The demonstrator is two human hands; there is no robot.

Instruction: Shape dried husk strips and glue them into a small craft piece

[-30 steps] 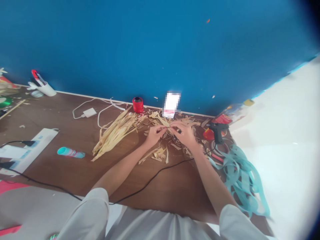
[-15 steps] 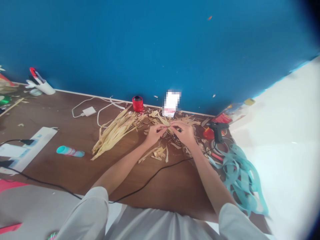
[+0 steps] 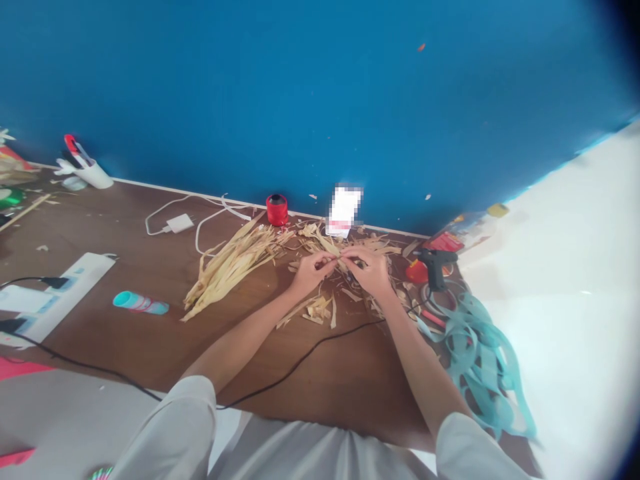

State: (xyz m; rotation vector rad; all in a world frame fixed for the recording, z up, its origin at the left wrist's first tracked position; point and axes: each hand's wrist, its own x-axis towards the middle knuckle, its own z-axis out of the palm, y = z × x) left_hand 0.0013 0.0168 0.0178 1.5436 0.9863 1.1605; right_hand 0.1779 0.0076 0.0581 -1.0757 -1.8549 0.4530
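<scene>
My left hand (image 3: 310, 272) and my right hand (image 3: 369, 268) meet fingertip to fingertip above a litter of dry husk scraps (image 3: 317, 309). Both are closed in a pinch. A small piece, perhaps of dry husk, seems to be between the fingers, but it is too small to make out for sure. To the left lies a bundle of long, pale dry husk strips (image 3: 230, 267). Behind my hands, a bright, blurred-out screen (image 3: 344, 208) leans against the blue wall, with more husk pieces at its foot.
A red spool-like object (image 3: 277, 211) stands by the wall. Right of my hands are a black glue gun (image 3: 436, 267) and tangled teal ribbon (image 3: 483, 353). A black cord (image 3: 300, 363) crosses the table. Leftward are a blue tube (image 3: 140, 303), a charger (image 3: 180, 224) and a power strip (image 3: 75, 287).
My hands stay pinched together at nearly the same spot, with only slight finger movement. The whole view has shifted a little; the things on the table lie as before.
</scene>
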